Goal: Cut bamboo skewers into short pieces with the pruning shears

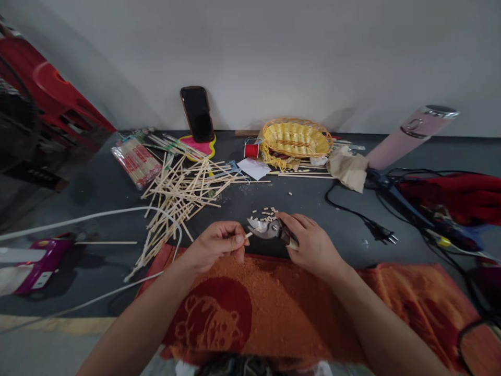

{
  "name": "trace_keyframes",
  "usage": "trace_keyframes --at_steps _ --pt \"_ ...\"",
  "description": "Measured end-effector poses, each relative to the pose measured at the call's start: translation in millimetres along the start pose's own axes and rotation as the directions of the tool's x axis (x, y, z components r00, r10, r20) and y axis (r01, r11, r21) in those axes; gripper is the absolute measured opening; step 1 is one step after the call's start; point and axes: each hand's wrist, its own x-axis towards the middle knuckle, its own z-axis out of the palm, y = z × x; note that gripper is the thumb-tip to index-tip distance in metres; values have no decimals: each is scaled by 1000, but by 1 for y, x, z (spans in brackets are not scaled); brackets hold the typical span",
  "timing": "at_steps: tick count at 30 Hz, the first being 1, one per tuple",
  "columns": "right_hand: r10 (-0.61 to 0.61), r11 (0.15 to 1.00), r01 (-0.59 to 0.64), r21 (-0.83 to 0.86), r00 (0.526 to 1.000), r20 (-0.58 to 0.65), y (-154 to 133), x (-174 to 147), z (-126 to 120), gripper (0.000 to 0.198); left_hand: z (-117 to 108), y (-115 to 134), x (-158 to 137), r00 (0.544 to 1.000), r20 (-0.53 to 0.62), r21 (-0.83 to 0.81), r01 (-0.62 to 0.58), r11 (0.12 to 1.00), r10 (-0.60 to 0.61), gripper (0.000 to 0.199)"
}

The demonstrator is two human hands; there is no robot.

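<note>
My left hand point(221, 243) pinches a thin wooden stick point(249, 235), whose pale end pokes out past the fingertips. Close to that end are the blades of the pruning shears point(266, 227), which look parted. Their handles are in my right hand point(307, 237), with the fingers wrapped round them. Whether the stick touches a blade, I cannot tell. Just beyond the shears lie several short cut pieces of stick point(268, 212) on the dark tabletop. A loose pile of long wooden sticks point(188, 188) spreads out to the left of these pieces.
An orange towel point(297, 308) covers the front edge. At the back are a phone point(198, 115), red thread point(251, 150), a yellow basket point(295, 138) and a pink flask point(410, 136). A black plug point(381, 232) lies right; a purple device point(47, 263) with a white cable is left.
</note>
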Motion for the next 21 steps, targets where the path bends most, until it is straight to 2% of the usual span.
trace_keyframes --at_steps 6,10,14,17,21 --pt "58 998 -58 -17 998 -14 -5 1 0 43 5 -1 2 996 -63 -27 -64 998 62 28" --pt "92 996 -92 -21 995 -28 -4 2 1 48 9 -4 7 956 -207 155 -178 972 208 25" --pt "76 997 -76 -19 997 -34 0 2 1 56 10 -8 5 902 -323 334 -174 926 286 20" --pt "52 999 -52 3 999 6 1 2 0 58 9 -7 2 910 -305 320 -179 930 280 22" --pt "22 999 -23 28 999 36 1 2 -2 62 5 -3 0 958 -205 176 -166 970 202 25"
